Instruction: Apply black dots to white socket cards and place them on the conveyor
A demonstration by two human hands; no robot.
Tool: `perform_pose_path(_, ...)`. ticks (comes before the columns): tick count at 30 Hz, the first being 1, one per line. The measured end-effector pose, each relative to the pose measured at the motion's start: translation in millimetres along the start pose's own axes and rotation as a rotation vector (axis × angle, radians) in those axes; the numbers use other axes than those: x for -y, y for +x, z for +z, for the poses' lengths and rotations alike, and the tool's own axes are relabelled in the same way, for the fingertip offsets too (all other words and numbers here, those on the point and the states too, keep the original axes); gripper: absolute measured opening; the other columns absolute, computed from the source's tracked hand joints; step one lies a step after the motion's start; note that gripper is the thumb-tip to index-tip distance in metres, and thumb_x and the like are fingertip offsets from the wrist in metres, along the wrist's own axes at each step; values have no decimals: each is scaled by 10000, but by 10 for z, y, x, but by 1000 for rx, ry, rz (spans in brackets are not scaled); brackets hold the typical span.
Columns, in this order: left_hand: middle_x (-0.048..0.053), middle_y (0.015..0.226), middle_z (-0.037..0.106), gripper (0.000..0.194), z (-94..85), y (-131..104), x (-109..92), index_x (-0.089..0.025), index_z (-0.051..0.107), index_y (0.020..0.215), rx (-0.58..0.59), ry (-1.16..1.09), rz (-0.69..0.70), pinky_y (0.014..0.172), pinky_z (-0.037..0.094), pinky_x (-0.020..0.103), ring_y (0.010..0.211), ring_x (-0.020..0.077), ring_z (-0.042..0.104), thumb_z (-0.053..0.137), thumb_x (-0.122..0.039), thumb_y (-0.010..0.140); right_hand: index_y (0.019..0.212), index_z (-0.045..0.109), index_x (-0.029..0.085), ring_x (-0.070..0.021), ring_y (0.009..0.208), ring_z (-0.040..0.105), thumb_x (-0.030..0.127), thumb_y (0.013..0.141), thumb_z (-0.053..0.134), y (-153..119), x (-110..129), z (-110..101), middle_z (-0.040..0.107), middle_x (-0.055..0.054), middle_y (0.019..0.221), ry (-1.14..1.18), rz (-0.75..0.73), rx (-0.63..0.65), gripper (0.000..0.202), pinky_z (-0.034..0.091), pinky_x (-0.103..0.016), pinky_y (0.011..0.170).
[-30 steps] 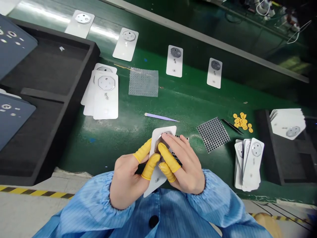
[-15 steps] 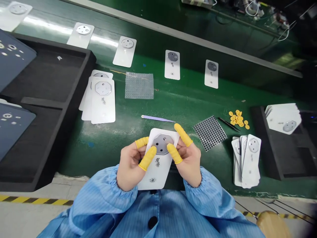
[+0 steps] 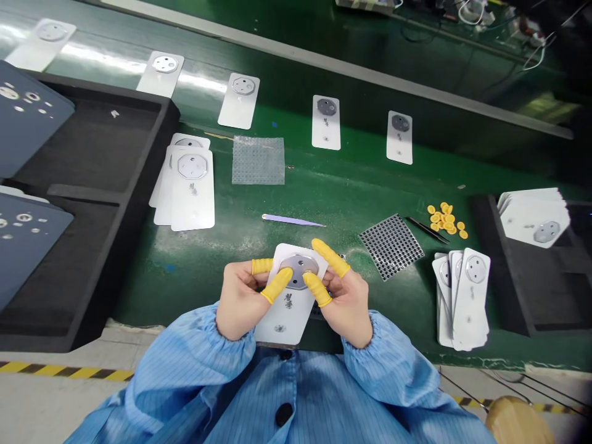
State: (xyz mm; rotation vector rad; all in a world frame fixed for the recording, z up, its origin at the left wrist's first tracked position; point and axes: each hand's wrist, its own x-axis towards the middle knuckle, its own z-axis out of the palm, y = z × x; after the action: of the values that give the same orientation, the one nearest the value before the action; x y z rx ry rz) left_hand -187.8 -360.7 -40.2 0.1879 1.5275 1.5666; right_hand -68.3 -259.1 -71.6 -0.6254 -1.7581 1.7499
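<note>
A white panel with a grey octagonal plate and dark markings is held between both hands above the front of the green table. My left hand grips its left edge, the yellow-capped thumb lying on the plate's left side. On the right, my right hand pinches the panel's upper right part, thumb on the plate and forefinger at the top corner. Purple tweezers lie just beyond the panel. A sheet of black round pieces rests to the right.
Black trays stand left and right. Stacked white panels lie at left and right. Yellow finger caps sit beside black tweezers. Single panels line the back, behind a clear textured sheet.
The held panel and my right hand have shifted slightly left. My right forefinger has come down nearer the panel's top corner. The camera view has moved a little.
</note>
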Motion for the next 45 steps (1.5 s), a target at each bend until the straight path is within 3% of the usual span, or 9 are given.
perform_pose_path(4, 80, 709, 764, 229, -19, 57, -113, -135, 773, 784, 149, -13, -86, 563, 612, 282, 609, 229, 728, 826, -300, 634, 1331, 500, 286, -184, 924, 720, 237, 862, 626, 28, 9, -36, 724, -40, 1077, 80, 16, 28, 488, 626, -323, 797)
perform_pose_path(6, 71, 708, 765, 214, -34, 73, -170, -143, 770, 749, 169, -6, -88, 574, 614, 267, 613, 219, 730, 844, -282, 604, 1342, 485, 291, -180, 940, 715, 245, 872, 613, 30, 39, -43, 722, -34, 1085, 77, -2, 51, 489, 627, -323, 797)
perform_pose_path(10, 64, 722, 767, 169, -33, 48, -209, -146, 769, 714, 143, 34, -18, 599, 618, 258, 630, 212, 733, 847, -238, 595, 1304, 530, 298, -174, 896, 725, 233, 875, 609, 6, 102, -31, 732, -18, 1050, 13, -27, 45, 441, 636, -315, 769)
perform_pose_path(16, 78, 799, 774, 171, -23, -79, -96, -153, 777, 816, 54, 86, 115, 615, 615, 252, 681, 215, 738, 804, -234, 668, 1298, 546, 280, -165, 767, 731, 273, 875, 610, -43, 127, -7, 749, -17, 917, -67, -64, 22, 427, 640, -281, 681)
perform_pose_path(18, 85, 819, 774, 183, -33, -92, -72, -146, 774, 834, 52, 99, 106, 628, 620, 268, 701, 227, 740, 797, -243, 681, 1311, 535, 269, -159, 728, 726, 285, 874, 612, -49, 120, 4, 749, -17, 863, -93, -55, 15, 445, 637, -270, 657)
perform_pose_path(26, 102, 758, 769, 278, -133, 81, -119, -115, 758, 834, 141, 75, -79, 595, 624, 300, 662, 251, 739, 827, -301, 639, 1300, 523, 251, -179, 915, 722, 279, 868, 617, 40, 55, 59, 727, -53, 1063, 126, 48, 62, 442, 627, -322, 800)
perform_pose_path(36, 71, 733, 766, 123, -148, 40, -210, -145, 770, 718, 137, 109, 4, 594, 630, 303, 665, 256, 741, 816, -221, 632, 1275, 545, 245, -183, 905, 725, 268, 861, 628, 11, 102, 74, 725, -55, 1070, 170, 106, 94, 423, 622, -332, 818)
perform_pose_path(42, 84, 728, 766, 223, -188, 70, -171, -137, 775, 736, 128, 86, -78, 574, 620, 303, 648, 266, 736, 854, -276, 581, 1380, 429, 240, -201, 925, 720, 306, 894, 574, -35, 107, 137, 718, -79, 1082, 169, 156, 140, 511, 628, -350, 790)
perform_pose_path(45, 98, 721, 765, 299, -240, 215, -111, -124, 769, 772, 146, 36, -123, 589, 614, 294, 627, 249, 731, 876, -294, 551, 1389, 403, 221, -188, 939, 715, 320, 903, 548, 151, 57, 103, 696, -102, 1133, 81, 107, 214, 517, 615, -343, 796)
